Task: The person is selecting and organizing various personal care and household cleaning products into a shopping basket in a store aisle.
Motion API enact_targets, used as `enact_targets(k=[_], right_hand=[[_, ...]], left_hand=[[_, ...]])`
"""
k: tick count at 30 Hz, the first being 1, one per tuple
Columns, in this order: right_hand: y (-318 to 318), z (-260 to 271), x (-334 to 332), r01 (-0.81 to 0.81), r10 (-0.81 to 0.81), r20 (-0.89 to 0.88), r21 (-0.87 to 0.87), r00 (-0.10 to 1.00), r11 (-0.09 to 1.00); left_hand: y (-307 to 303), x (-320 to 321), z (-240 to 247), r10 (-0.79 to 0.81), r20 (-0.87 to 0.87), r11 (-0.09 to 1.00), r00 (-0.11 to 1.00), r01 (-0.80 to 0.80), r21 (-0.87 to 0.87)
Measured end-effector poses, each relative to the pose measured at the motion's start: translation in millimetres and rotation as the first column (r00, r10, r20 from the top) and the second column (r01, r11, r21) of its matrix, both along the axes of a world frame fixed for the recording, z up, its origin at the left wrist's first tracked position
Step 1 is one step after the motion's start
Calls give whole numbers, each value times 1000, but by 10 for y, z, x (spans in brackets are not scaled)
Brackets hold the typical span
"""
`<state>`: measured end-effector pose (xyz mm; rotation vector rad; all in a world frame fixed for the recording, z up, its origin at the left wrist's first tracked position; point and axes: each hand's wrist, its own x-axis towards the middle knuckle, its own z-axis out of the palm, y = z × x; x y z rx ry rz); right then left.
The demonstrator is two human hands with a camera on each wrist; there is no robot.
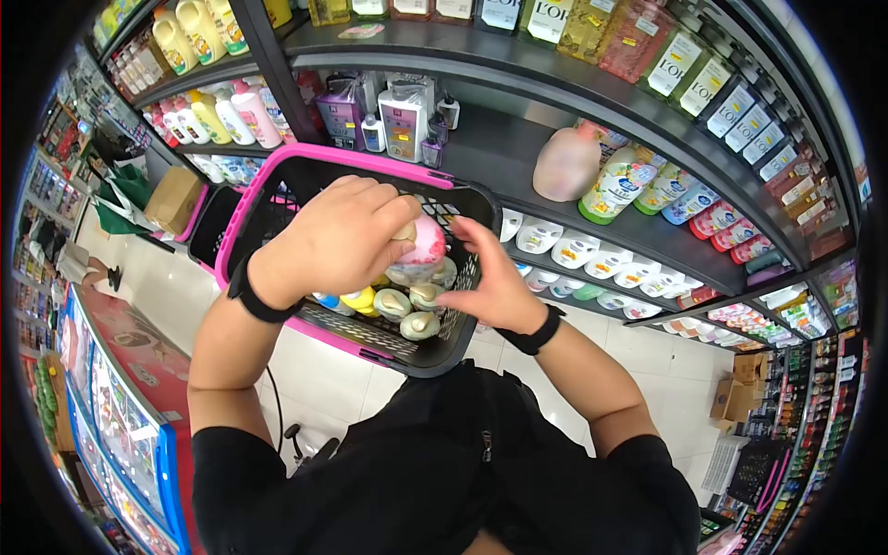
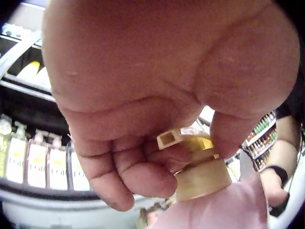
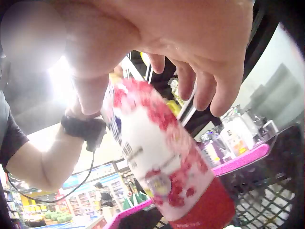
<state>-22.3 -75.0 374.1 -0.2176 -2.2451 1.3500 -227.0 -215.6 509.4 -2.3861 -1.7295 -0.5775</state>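
My left hand grips a pink pump bottle with a red flower print by its top. In the left wrist view, curled fingers and thumb surround the cream pump head. The bottle hangs tilted over the shopping basket, its printed front facing the right wrist camera. My right hand is spread beside the bottle, fingers apart and relaxed. Inside the basket stand several bottles with pale pump tops and a yellow one.
Shelves in front carry purple boxed sets, a large pink bottle, a floral bottle and white bottles. The basket's pink handle lies along its far rim. A red and blue freezer stands at left.
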Motion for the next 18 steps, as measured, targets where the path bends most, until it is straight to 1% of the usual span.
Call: enact_targets(k=[1, 2, 4, 5, 7, 8, 9, 10, 11, 12, 13, 14, 15, 17, 18], right_hand=[[-63, 53, -96, -29, 27, -46, -47, 999, 998], [-143, 180, -126, -18, 16, -27, -61, 1000, 998], [-178, 205, -87, -97, 74, -86, -305, 994, 948], [-203, 208, -61, -138, 95, -122, -421, 988, 897], [-204, 193, 63, -169, 101, -160, -510, 982, 843], [-177, 138, 134, -187, 103, -182, -540, 978, 821], [-147, 104, 224, -204, 104, -205, -565, 973, 799], [-150, 131, 345, -173, 66, -197, -596, 978, 784], [-150, 142, 476, -143, 5, -215, -630, 977, 763], [-141, 149, 617, -113, -58, -231, -661, 971, 742], [-120, 156, 760, -83, -124, -245, -691, 962, 718], [-87, 166, 908, -17, -189, -229, -677, 955, 736], [-49, 169, 1060, 23, -233, -209, -696, 950, 718], [29, 187, 1362, 98, -319, -172, -727, 932, 680], [59, 231, 1507, 122, -367, -190, -726, 911, 677]], left_hand=[[-27, 74, 175, -24, 14, 999, 1000, 23, 48], [-54, 134, 327, -40, 30, 998, 999, 39, 42], [-65, 217, 522, -76, 65, 997, 995, 75, 26], [-5, 219, 524, -94, 142, 996, 985, 93, 18], [185, 214, 438, -137, 294, 990, 946, 144, -4], [287, 236, 315, -136, 413, 991, 901, 129, 45], [344, 200, 233, -46, 596, 992, 802, 107, -68], [458, 247, 73, -146, 757, 986, 637, 159, 57], [565, 316, -78, -245, 868, 966, 431, 182, 183], [609, 380, -155, -193, 892, 975, 409, 178, 129], [683, 487, -291, -190, 912, 975, 363, 182, 130], [730, 612, -428, -160, 917, 969, 365, 234, 76], [757, 755, -552, -132, 919, 958, 371, 285, 22], [773, 1139, -745, -73, 873, 912, 482, 387, -137], [798, 1404, -789, -22, 929, 866, 370, 471, -167]])
